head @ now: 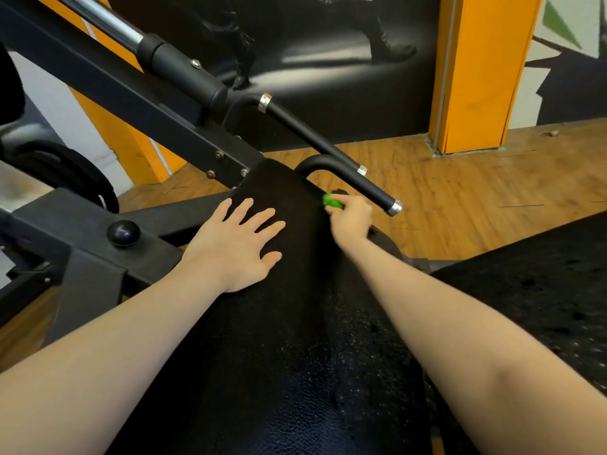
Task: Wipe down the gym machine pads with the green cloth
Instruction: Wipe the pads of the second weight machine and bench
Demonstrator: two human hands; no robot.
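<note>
One head-worn wide-angle view, looking forward and steeply down from above both forearms. Very near: the long black pad (289, 323) fills the lower centre, running away from the wearer. Left hand (236, 244) and right hand (349, 221) sit mid-frame at arm's reach. Machine frame (131, 103) crosses the upper left diagonally; wooden floor (476, 192) and an orange column (476, 73) lie beyond, on the right. Edges bend from lens distortion. No second view to share with.

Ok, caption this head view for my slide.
Left hand flat on the black pad; right hand grips green cloth at its edge.
</note>
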